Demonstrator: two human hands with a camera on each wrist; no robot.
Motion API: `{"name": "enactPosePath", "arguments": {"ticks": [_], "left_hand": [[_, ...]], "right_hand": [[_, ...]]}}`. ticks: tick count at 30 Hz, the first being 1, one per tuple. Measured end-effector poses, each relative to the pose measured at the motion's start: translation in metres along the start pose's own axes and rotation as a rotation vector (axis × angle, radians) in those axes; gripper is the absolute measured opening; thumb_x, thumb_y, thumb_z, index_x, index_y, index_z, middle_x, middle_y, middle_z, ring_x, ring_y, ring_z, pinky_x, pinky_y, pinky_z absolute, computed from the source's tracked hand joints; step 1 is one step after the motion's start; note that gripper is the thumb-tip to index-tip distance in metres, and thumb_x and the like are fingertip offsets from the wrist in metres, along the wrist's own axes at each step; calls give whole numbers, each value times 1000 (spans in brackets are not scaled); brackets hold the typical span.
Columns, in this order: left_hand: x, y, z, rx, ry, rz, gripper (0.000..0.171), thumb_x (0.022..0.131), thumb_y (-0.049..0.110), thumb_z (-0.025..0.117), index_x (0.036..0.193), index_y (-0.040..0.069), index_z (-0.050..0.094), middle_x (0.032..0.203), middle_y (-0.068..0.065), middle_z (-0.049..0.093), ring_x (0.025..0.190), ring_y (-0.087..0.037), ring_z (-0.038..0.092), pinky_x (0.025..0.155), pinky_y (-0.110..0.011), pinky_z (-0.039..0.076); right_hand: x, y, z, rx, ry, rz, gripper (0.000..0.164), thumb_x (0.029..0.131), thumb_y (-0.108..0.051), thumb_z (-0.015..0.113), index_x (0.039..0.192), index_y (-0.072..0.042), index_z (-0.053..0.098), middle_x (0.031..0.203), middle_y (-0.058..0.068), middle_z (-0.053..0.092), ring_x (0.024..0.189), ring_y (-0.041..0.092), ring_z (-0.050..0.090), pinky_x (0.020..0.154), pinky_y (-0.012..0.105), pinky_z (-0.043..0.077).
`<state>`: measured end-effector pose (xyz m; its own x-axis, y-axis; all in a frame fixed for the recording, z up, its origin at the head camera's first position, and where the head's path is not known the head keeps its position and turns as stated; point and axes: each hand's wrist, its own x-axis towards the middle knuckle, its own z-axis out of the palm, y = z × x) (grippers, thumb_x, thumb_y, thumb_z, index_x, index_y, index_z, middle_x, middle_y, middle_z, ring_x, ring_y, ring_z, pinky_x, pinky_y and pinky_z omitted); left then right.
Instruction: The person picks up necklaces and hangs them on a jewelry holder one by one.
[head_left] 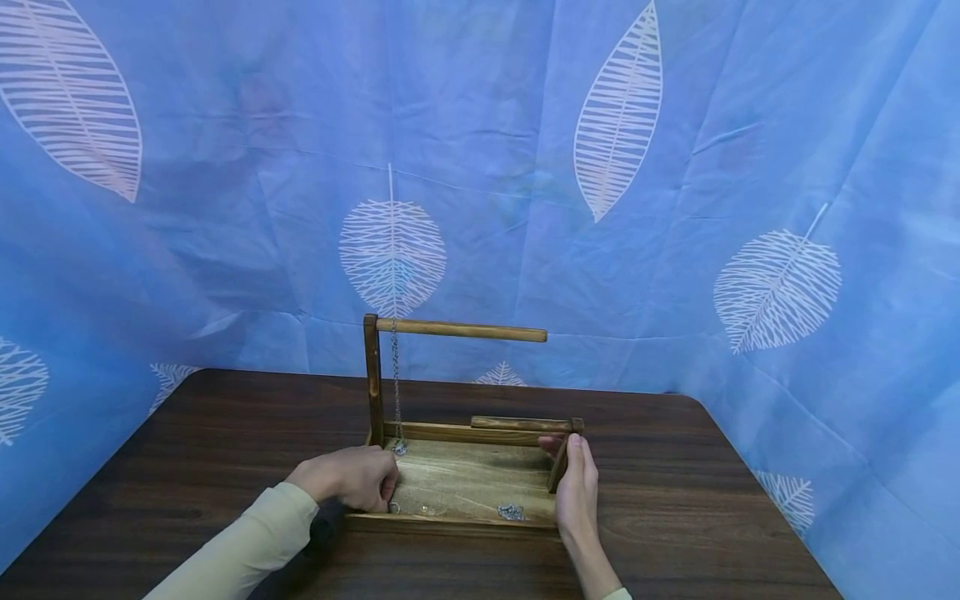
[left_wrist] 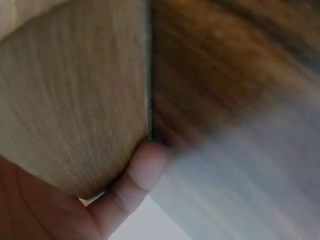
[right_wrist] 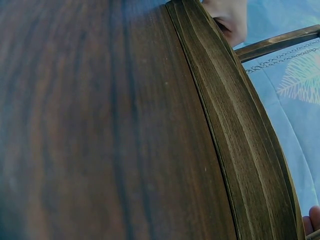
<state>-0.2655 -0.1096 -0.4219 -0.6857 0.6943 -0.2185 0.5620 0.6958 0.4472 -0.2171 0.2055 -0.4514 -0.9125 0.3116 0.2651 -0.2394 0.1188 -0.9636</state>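
A wooden jewelry stand (head_left: 457, 479) with a shallow tray base sits on the table, its front wall (right_wrist: 240, 115) filling the right wrist view's middle. My left hand (head_left: 348, 477) grips the tray's left end, fingers curled over the inside. In the left wrist view its thumb (left_wrist: 147, 167) presses the wood. At the other end, my right hand (head_left: 576, 487) holds the stand around its short right post. From the tall left arm (head_left: 465, 330) hangs a silver necklace (head_left: 396, 383) with a pendant. A heap of fine chain (head_left: 512, 512) and a small ring (head_left: 394, 507) lie in the tray.
The dark wood-grain table (head_left: 697, 492) extends around the stand on all sides. A lower bar (head_left: 510, 423) juts inward from the right post. Behind the table hangs a blue curtain (head_left: 487, 250) with white leaf prints.
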Motion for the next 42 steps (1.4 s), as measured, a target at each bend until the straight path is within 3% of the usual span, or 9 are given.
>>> {"name": "enactPosePath", "arguments": {"ticks": [13,16,18,20,22,26,30,36,42], "left_hand": [[-6,-4,0,-96,3,12,27,89,5,69,68,18,60,63,7,49,52,-7,36,54,-25,33],[-7,-3,-1,-97,19,-3,27,92,12,69,67,18,59,60,7,49,51,-8,38,83,-38,51],[-8,-2,-2,-82,34,2,29,93,15,66,66,20,57,58,8,48,50,-8,39,107,-57,38],[-9,-2,-4,-59,53,13,32,95,18,64,64,21,55,56,9,46,50,-8,41,113,-72,12],[-10,-2,-5,-55,68,31,36,97,17,61,62,22,52,54,10,44,49,-8,40,112,-74,9],[-10,-6,-5,-40,116,76,39,98,14,56,62,24,46,56,11,38,51,-7,31,97,-55,29],[-14,-9,-4,-54,196,115,37,97,11,56,63,25,46,57,13,35,53,-6,26,80,-49,22],[-21,-10,-8,-78,315,154,29,93,9,64,68,25,65,62,20,50,53,-1,34,79,-39,38],[-27,-8,-15,-241,301,139,15,96,11,66,87,17,77,84,13,67,67,-10,54,66,-30,46]], "right_hand": [[-2,-1,1,-11,7,19,59,111,-44,20,126,-2,58,123,17,64,123,25,54,104,37,37],[-3,-1,2,-16,8,17,59,111,-44,20,126,-2,58,123,17,64,123,26,54,104,37,37],[-3,-1,2,-17,9,13,59,111,-44,20,126,-2,58,123,17,64,123,26,54,104,37,37],[-3,0,2,-18,13,9,59,112,-43,20,126,-1,58,123,17,64,123,26,54,104,37,36],[-2,0,1,-19,17,5,58,112,-43,20,126,-1,58,122,18,64,122,26,54,104,37,37],[-2,1,1,-22,21,-1,58,112,-42,20,125,0,59,121,18,65,122,26,53,104,40,36],[-2,2,0,-21,22,-6,58,112,-42,21,124,1,59,120,19,65,123,27,52,106,43,34],[-2,3,0,-25,17,-10,57,112,-41,21,125,0,58,120,19,65,123,27,52,107,44,34],[-1,1,0,-22,8,-9,58,112,-42,21,126,1,58,122,19,64,124,28,52,107,44,33]]}}
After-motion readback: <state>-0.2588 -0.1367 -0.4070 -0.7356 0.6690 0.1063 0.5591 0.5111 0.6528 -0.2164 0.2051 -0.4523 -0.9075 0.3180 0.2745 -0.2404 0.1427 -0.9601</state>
